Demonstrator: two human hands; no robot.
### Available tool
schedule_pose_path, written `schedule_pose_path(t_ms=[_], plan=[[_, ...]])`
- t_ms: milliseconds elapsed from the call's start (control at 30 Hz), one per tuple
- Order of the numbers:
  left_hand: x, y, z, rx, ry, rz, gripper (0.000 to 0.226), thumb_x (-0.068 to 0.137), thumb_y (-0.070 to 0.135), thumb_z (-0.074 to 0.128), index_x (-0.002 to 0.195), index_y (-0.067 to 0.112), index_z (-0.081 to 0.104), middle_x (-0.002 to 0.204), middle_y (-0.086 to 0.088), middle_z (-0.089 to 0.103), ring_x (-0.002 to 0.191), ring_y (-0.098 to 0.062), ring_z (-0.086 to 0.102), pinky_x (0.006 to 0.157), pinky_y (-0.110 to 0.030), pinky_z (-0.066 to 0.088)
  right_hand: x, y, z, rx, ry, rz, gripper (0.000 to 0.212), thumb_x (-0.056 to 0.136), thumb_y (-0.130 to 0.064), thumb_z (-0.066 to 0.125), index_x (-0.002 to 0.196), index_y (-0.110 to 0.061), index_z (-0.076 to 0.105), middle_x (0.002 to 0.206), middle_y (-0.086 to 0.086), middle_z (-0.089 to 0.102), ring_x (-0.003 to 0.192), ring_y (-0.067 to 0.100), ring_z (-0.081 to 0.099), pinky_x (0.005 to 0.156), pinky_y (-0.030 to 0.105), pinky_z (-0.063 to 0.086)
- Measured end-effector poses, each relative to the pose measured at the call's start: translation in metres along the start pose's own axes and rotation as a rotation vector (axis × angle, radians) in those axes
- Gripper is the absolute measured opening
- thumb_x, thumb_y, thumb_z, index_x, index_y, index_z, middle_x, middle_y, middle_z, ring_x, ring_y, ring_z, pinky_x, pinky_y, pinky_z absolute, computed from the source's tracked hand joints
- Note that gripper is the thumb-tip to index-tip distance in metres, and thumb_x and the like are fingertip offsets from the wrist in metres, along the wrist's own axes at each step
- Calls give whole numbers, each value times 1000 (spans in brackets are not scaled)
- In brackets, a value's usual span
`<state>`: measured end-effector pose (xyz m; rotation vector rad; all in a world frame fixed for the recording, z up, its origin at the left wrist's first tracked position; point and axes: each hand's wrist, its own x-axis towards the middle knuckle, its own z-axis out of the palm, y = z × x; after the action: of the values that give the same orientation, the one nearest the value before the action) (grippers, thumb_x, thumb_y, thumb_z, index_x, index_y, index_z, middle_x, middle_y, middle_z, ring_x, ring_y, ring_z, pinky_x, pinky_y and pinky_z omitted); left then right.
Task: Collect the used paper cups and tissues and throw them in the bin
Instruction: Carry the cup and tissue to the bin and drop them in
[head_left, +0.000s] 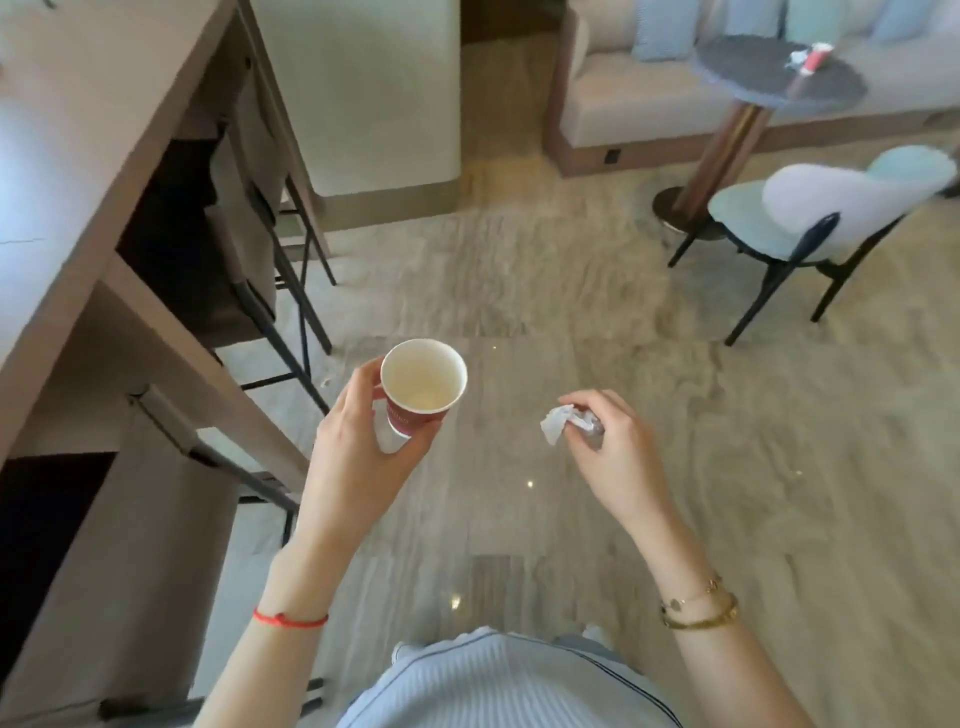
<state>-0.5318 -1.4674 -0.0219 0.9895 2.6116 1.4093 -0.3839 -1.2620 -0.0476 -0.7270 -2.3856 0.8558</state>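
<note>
My left hand (358, 441) holds a red paper cup (422, 384) upright over the floor, its white inside showing and looking empty. To its right, my right hand (608, 441) pinches a crumpled white tissue (556, 426) between the fingers. Far off at the back right, another red cup (815, 54) lies on its side with a bit of white tissue (796, 58) next to it on a round dark table (753, 73). No bin is in view.
A long wooden counter (78, 171) with bar stools (249, 249) tucked under it runs along the left. A pale chair (810, 218) stands at the right by the round table's pedestal, with a sofa (649, 104) behind. Tiled floor (571, 312) stretches ahead.
</note>
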Motion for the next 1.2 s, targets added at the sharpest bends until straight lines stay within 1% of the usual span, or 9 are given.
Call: schedule_pose_path(t_ms=[200, 333, 500, 600, 700, 833, 967, 1100, 1200], plan=[[10, 79, 112, -90, -187, 130, 60, 74, 41, 79, 123, 31, 46, 112, 19, 60, 99, 2, 57, 84, -27, 52, -33, 82, -98, -62, 157, 187, 26, 80, -1, 63, 100, -17, 67, 94, -5, 64, 87, 16, 59, 73, 21, 43], [4, 137, 189, -149, -299, 194, 61, 72, 42, 79, 122, 30, 47, 111, 18, 60, 98, -2, 60, 83, -17, 48, -61, 137, -169, -106, 234, 304, 25, 81, -2, 63, 101, -16, 67, 96, -3, 66, 89, 14, 59, 75, 15, 40], [-2, 208, 285, -195, -431, 274, 61, 71, 40, 81, 122, 25, 50, 111, 14, 62, 98, -4, 61, 82, -12, 45, -91, 207, -253, -168, 329, 421, 26, 81, -1, 64, 104, -12, 67, 101, 1, 67, 93, 18, 60, 82, 24, 45], [-4, 243, 329, -213, -494, 312, 61, 71, 37, 82, 122, 24, 50, 110, 13, 62, 97, -3, 60, 81, -5, 42, -101, 240, -289, -188, 380, 484, 25, 81, -1, 64, 103, -12, 67, 97, 1, 67, 90, 19, 61, 78, 21, 42], [-1, 272, 371, -213, -559, 360, 61, 71, 36, 82, 121, 23, 51, 108, 14, 61, 94, -2, 60, 79, -4, 42, -104, 272, -316, -183, 426, 542, 24, 81, 0, 65, 103, -10, 67, 98, 4, 67, 90, 23, 61, 81, 30, 47], [17, 306, 435, -205, -652, 421, 62, 70, 36, 82, 122, 22, 51, 108, 15, 59, 95, -3, 59, 77, -12, 42, -100, 318, -347, -191, 478, 625, 25, 82, -3, 65, 105, -12, 67, 99, 1, 67, 90, 17, 59, 78, 16, 41], [46, 342, 510, -214, -726, 467, 65, 70, 40, 80, 125, 24, 49, 110, 17, 59, 96, -3, 59, 76, -7, 40, -81, 371, -382, -198, 552, 701, 25, 81, -3, 64, 102, -16, 68, 96, -1, 65, 84, 13, 58, 73, 11, 40], [90, 386, 586, -251, -766, 487, 64, 69, 46, 78, 123, 30, 48, 105, 29, 56, 94, 5, 57, 73, -4, 40, -42, 428, -426, -244, 611, 749, 23, 82, -3, 65, 102, -14, 68, 97, 0, 66, 83, 12, 57, 72, 3, 35], [129, 430, 647, -265, -783, 545, 66, 69, 41, 81, 124, 27, 49, 108, 22, 59, 91, 8, 57, 72, 1, 39, -2, 472, -466, -261, 644, 765, 22, 84, -3, 64, 104, -12, 68, 100, 1, 66, 86, 15, 57, 72, 2, 34]])
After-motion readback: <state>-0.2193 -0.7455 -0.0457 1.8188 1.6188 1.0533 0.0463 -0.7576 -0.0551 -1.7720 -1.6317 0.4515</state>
